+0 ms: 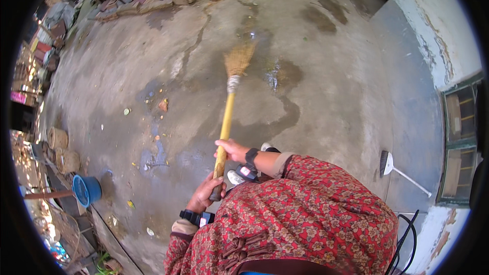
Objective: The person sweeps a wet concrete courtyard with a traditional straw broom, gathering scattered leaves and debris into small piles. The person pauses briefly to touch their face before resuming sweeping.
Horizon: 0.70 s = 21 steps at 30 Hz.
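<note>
Both of my hands grip a straw broom with a yellow handle (227,118). My left hand (206,192) closes around the dark lower end of the handle, close to my body. Farther up the shaft, my right hand (232,149) wraps around the yellow part. The straw bristles (239,59) fan out ahead of me over the wet concrete floor (336,84), slightly blurred; whether they touch it I cannot tell. A pale binding (233,82) joins bristles and handle. Damp patches and a puddle (273,74) lie beside the broom head.
Fallen leaves, one brown (163,105), dot the floor to the left. A blue bucket (87,190) and two woven baskets (59,138) stand along the left edge. On the right, a white-handled brush (387,164) leans by the wall (445,30). A black hose (405,236) hangs lower right.
</note>
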{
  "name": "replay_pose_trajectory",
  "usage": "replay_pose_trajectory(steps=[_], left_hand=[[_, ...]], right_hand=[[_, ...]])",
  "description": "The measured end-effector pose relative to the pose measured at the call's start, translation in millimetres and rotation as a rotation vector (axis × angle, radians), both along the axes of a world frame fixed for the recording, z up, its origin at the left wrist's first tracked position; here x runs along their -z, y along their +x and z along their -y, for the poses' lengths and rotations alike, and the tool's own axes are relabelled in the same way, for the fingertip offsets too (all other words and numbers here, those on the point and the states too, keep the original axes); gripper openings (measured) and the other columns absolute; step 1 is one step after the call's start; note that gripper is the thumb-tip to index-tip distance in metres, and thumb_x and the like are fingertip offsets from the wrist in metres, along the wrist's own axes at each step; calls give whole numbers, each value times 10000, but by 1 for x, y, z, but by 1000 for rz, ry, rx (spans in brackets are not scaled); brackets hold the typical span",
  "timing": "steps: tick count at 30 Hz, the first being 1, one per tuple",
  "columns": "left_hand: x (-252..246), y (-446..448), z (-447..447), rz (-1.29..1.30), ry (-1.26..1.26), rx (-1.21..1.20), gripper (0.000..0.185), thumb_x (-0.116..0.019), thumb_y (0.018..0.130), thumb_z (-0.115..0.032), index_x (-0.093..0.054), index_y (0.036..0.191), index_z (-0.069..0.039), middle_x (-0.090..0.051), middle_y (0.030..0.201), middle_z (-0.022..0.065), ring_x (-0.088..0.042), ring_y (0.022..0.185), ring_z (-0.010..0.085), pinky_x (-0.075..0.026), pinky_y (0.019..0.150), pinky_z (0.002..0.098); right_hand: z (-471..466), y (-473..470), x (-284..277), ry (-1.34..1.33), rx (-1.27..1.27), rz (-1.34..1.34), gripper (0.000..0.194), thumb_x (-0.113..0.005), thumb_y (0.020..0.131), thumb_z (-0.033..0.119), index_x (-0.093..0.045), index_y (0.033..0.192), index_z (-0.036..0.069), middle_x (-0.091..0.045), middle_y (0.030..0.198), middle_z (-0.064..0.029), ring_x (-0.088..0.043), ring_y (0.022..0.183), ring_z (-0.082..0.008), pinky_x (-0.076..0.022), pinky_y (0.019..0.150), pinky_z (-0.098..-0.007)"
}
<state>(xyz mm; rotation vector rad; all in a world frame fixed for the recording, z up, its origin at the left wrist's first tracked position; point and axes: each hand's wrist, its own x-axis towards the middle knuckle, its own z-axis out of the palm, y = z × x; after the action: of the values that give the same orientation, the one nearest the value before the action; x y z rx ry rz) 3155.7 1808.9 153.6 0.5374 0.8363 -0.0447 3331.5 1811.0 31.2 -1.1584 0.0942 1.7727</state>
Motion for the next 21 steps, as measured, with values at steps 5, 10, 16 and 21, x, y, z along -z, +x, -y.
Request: replay_pose_trajectory(steps=[5,10,16,21], left_hand=[[13,115,-36,42,42,335,289,-571,809,-218,-421,1005,-68,-513,674,50,-503,483,131,-410,422,235],[28,246,-44,45,36,529,314,-595,797,-261,-450,998,-69,-519,670,39,-500,478,119,-401,409,224],[35,303,-65,-5,2,499,352,-593,799,-274,-451,1048,-69,-526,679,39,-498,476,113,-394,406,220],[17,250,-57,-166,-38,162,349,-553,825,-228,-413,1098,-61,-516,675,51,-505,508,137,-421,439,238]], right_hand=[[37,108,17,-68,386,9,254,-563,806,277,-470,928,74,-573,762,-91,-616,707,-236,-518,621,-390],[69,226,37,-95,613,-14,290,-533,827,268,-415,986,55,-565,827,-129,-601,752,-258,-517,660,-398],[53,281,56,-91,514,-99,294,-504,847,283,-405,1012,60,-567,841,-129,-605,787,-262,-517,679,-406],[-15,238,52,-168,114,-191,285,-531,826,281,-421,986,73,-567,815,-101,-622,714,-243,-527,586,-379]])
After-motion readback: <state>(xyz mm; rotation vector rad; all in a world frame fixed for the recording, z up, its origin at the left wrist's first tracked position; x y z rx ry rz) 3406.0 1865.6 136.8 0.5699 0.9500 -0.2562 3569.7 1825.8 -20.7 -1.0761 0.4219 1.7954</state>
